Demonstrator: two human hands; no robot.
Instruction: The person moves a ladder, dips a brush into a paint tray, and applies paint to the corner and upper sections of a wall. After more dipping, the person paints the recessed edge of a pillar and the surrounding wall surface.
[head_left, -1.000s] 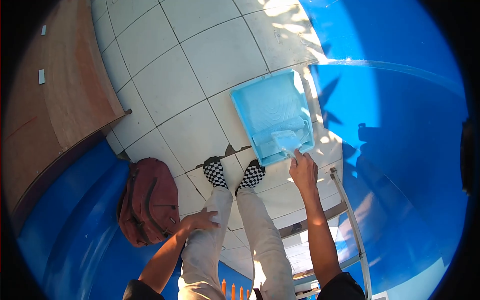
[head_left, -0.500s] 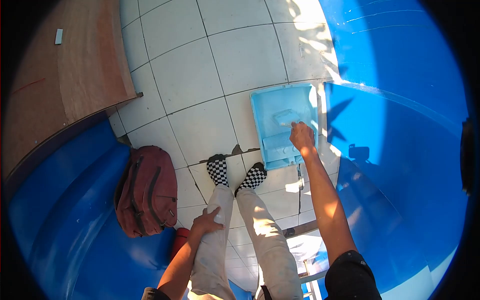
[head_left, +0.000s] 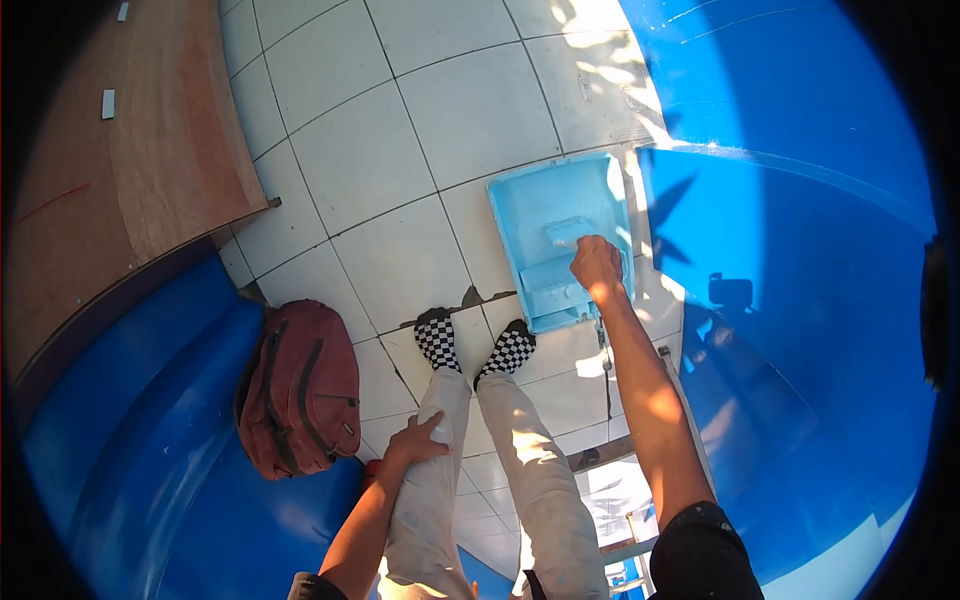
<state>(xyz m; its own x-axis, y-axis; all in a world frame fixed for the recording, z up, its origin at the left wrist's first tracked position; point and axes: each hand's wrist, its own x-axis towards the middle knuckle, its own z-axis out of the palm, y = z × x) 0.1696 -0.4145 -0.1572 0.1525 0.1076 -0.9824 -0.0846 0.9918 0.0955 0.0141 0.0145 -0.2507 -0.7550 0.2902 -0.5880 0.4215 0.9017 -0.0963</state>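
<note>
My right hand [head_left: 598,266] is closed round the handle of a paint brush [head_left: 567,232], whose pale blue head is over the sloped part of a light blue paint tray [head_left: 507,222]. In the tray's lower part lies a roller [head_left: 550,277], partly behind the hand. The tray rests on the tiled floor, just beyond my right foot. My left hand [head_left: 418,440] rests on my left trouser leg near the knee, fingers apart, holding nothing.
A dark red backpack [head_left: 305,390] sits left of my legs. Beyond it stands a wooden panel [head_left: 170,130]. A blue wall [head_left: 820,300] runs along the right. Part of a ladder [head_left: 625,551] shows at the lower right, beside my right arm.
My right hand has moved with the brush from the tray's near end up onto its sloped part. My left hand stays on the leg. The whole view has shifted slightly.
</note>
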